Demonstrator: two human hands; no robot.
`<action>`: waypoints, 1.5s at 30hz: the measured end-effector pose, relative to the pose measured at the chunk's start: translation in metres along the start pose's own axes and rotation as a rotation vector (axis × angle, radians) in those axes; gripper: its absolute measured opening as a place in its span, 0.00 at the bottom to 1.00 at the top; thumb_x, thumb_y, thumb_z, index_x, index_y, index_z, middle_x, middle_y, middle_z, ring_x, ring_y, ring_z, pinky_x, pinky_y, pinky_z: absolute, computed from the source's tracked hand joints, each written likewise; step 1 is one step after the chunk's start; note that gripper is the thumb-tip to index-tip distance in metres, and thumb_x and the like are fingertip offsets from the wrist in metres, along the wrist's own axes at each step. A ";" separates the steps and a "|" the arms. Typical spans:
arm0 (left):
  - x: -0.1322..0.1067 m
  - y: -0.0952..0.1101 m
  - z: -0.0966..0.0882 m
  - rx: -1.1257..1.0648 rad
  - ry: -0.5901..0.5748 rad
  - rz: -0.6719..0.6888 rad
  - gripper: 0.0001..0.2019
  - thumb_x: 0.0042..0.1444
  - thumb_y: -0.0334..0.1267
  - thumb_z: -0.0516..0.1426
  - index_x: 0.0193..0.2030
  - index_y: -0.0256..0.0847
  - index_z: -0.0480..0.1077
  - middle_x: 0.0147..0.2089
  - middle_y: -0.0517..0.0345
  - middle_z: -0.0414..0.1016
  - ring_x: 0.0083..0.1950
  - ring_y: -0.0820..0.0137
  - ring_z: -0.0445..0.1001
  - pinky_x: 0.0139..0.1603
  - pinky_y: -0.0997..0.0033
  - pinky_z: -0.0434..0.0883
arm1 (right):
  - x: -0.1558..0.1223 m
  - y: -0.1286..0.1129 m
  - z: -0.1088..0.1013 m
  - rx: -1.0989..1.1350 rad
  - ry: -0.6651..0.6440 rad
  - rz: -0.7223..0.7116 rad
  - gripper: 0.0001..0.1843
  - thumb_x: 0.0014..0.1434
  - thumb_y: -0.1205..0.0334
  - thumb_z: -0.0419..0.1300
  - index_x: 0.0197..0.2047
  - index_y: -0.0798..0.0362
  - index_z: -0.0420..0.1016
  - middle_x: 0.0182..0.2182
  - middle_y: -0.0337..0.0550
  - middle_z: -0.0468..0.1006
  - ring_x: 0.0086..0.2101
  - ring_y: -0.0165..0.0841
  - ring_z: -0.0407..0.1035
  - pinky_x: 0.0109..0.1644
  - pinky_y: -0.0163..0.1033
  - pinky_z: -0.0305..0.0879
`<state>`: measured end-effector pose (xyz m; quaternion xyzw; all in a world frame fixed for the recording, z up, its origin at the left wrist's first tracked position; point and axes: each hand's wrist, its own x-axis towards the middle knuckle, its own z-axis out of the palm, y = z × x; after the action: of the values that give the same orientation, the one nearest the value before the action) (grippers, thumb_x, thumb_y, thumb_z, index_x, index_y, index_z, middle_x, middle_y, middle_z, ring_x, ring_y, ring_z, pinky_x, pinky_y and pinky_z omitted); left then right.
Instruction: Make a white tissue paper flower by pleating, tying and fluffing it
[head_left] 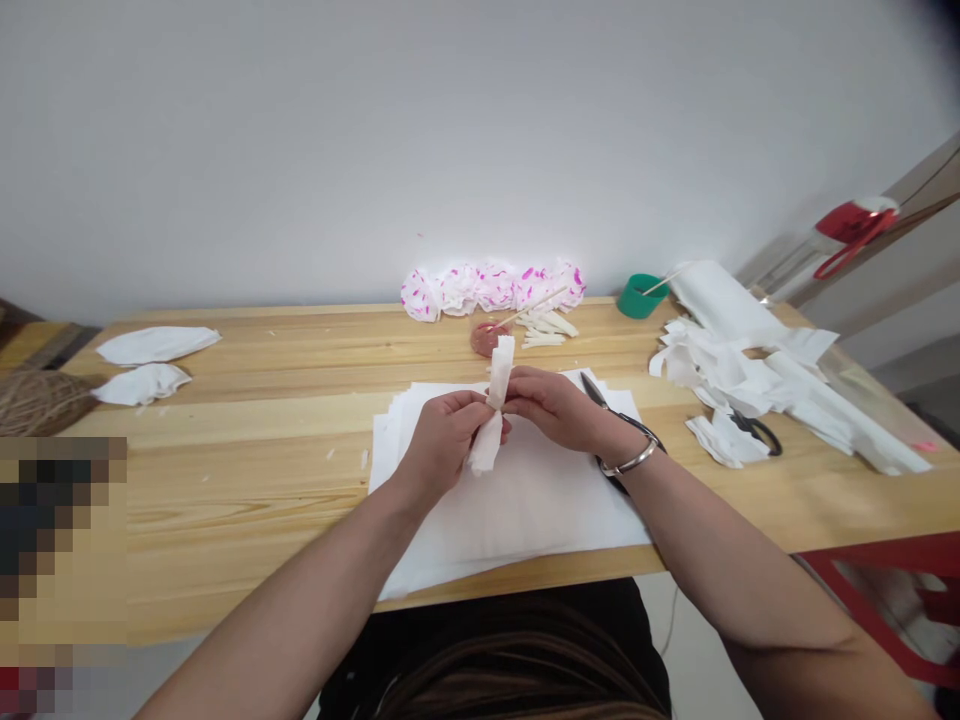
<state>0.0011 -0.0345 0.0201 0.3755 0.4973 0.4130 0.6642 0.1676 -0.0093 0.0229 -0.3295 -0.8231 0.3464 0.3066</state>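
Observation:
Both my hands hold a folded strip of white tissue paper [501,366] upright, pinched in at its middle. My left hand [452,428] grips the pinched waist from the left, fingers closed. From the right, my right hand [551,405] closes its fingertips on the same spot. The paper's ends flare above and below the fingers. Below lies a stack of white paper sheets [495,520]. A pair of scissors [594,390] rests on the stack beside my right wrist, its handles partly hidden by that wrist.
Pink-flecked white paper flowers [495,287] line the wall. In front are a reddish dish [489,340] with a stick and white paper strips [551,328]. A green cup [642,297] and crumpled white paper [712,365] lie right; two white paper pieces [157,345] and twine [45,400] left.

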 end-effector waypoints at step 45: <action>-0.004 -0.004 0.004 0.269 -0.023 0.174 0.10 0.51 0.43 0.59 0.32 0.39 0.73 0.28 0.57 0.76 0.29 0.70 0.75 0.26 0.75 0.67 | -0.005 -0.007 -0.011 0.179 -0.026 0.327 0.09 0.54 0.62 0.55 0.25 0.56 0.69 0.21 0.35 0.66 0.24 0.24 0.57 0.27 0.33 0.52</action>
<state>0.0050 -0.0399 0.0183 0.5073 0.5062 0.3943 0.5753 0.1758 -0.0130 0.0333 -0.4256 -0.7283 0.4678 0.2636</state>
